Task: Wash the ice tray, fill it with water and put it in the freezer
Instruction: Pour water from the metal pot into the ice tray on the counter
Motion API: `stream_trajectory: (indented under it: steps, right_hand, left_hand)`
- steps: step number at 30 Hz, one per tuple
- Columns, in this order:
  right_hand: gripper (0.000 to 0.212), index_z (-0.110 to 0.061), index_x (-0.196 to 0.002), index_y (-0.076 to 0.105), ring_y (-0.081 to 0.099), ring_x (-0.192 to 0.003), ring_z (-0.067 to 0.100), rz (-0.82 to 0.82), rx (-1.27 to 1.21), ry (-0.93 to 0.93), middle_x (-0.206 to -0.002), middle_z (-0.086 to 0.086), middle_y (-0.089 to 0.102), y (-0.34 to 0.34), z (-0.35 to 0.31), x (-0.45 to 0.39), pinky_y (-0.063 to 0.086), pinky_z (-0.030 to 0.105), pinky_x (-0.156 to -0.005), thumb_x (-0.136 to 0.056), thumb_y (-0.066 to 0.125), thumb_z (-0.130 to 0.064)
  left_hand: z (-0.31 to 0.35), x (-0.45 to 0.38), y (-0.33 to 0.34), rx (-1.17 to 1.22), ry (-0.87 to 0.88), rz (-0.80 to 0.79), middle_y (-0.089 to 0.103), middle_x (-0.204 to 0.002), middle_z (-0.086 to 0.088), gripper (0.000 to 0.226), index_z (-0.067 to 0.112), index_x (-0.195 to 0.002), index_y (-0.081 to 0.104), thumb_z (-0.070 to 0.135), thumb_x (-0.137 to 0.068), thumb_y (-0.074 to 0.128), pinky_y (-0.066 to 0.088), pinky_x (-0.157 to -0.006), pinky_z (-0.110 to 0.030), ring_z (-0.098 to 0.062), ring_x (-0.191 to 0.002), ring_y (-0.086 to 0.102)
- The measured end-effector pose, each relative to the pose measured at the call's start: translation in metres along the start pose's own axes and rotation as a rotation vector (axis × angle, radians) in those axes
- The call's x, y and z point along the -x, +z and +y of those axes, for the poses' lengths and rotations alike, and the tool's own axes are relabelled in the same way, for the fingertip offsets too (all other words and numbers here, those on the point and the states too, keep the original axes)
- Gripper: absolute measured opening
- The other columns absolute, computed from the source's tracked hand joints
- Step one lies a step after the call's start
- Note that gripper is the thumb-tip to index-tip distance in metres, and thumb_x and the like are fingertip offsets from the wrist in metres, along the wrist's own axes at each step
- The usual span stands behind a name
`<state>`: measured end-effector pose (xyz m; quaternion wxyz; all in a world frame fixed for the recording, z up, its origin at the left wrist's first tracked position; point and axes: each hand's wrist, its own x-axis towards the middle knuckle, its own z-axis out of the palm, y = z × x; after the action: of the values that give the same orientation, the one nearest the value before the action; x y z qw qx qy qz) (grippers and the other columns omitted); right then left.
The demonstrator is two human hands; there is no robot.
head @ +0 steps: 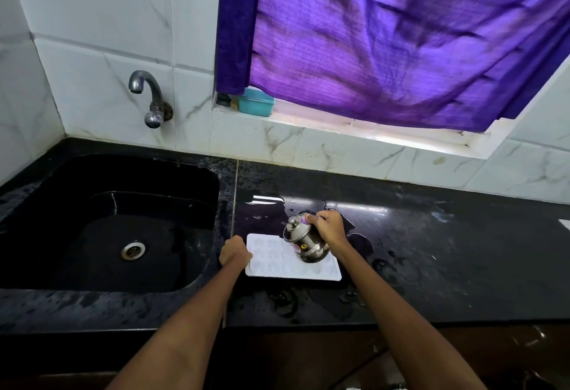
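Ice tray (271,266) flat on counter (431,251), L fingers (246,255) prob gripping its edge

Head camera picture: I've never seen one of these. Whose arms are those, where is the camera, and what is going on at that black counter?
There is no machine here. The arms belong to a person, and the one picture comes from a camera worn on their head, looking forward and down, so you see roughly what they see.

The left hand holds the left edge of a white ice tray that lies flat on the wet black counter. The right hand grips a small steel kettle, tilted over the tray as if pouring; the water itself is too fine to make out.

To the left is a black sink with a tap on the tiled wall above it. Behind, a purple curtain hangs over the window sill, where a teal box sits.
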<state>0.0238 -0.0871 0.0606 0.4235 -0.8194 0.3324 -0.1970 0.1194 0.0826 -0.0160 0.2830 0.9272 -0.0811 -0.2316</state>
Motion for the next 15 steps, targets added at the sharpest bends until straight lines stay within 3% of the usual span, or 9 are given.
stream_trajectory:
  steps: [15]
  right_hand:
    - [0.057, -0.018, -0.044, 0.021, 0.020, -0.046, 0.014, -0.108, 0.292, -0.146, -0.045, 0.001, 0.021, 0.030, -0.015, 0.012, 0.017, 0.031, -0.052, -0.080, 0.064, -0.013]
  left_hand:
    - [-0.003, -0.001, 0.000, 0.040, 0.018, -0.012, 0.061, -0.125, -0.015, 0.040, 0.004, -0.118, 0.060, 0.022, -0.083, 0.070, 0.051, -0.093, -0.037, -0.031, -0.115, 0.060]
